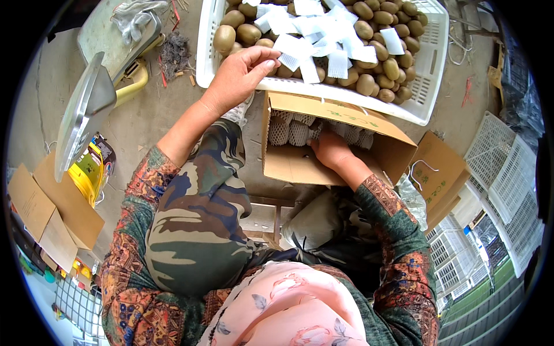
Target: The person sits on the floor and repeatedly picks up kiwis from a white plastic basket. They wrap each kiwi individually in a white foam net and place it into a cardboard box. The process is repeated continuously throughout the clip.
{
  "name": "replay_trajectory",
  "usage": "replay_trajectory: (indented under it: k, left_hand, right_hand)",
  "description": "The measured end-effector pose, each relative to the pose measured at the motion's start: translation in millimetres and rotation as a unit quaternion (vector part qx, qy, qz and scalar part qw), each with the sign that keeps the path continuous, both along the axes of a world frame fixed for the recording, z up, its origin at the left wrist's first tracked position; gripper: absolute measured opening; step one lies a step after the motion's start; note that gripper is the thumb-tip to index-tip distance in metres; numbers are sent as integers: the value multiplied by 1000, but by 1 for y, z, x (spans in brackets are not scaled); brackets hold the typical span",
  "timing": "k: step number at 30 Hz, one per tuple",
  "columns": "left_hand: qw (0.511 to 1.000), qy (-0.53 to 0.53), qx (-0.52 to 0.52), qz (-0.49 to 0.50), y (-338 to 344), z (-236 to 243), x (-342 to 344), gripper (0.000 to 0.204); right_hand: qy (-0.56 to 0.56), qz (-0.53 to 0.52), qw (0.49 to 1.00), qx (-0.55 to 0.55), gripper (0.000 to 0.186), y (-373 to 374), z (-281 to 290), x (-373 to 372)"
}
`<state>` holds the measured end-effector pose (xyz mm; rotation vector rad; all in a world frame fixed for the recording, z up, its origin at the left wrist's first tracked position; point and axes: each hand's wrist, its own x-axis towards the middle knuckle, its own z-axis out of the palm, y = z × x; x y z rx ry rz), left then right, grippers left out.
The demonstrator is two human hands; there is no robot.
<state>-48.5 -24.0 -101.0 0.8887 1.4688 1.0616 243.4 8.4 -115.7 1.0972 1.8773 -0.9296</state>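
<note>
The left hand (241, 76) is at the top centre, over the near edge of a white crate (203, 55), its thumb and index fingertips close together at the white net sleeves (314, 29); I cannot tell whether they pinch one. The sleeves lie heaped on brown kiwis (224, 38) in that crate. The right hand (333, 151) is inside an open box (288, 164) at the centre, fingers bent down among netted kiwis (298, 134); its grasp is hidden. The netted kiwis line the box's far side. At the upper left, a glove (135, 20) lies on a scale (98, 37). An open carton (72, 210) stands at the left edge.
</note>
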Motion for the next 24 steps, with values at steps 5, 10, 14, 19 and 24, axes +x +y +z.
replay_trajectory:
  k: [5,10,14,19,24]
  left_hand:
    - [997,78,-9,14,-22,-12,-17,24]
    - [999,34,-19,23,-7,-23,-9,21]
    - [999,8,-37,-19,5,-25,4,23]
    - [995,73,64,2,-7,-1,5,43]
    - [987,147,26,67,-12,3,-42,23]
  right_hand:
    - [93,90,986,-107,41,69,143,-83]
    - [121,35,963,239,36,158,44,-72]
    - [89,21,978,190,31,177,-34,-45]
    - [228,121,963,81,16,131,60,-127]
    - [256,-162,943,-137,25,121,34,-209]
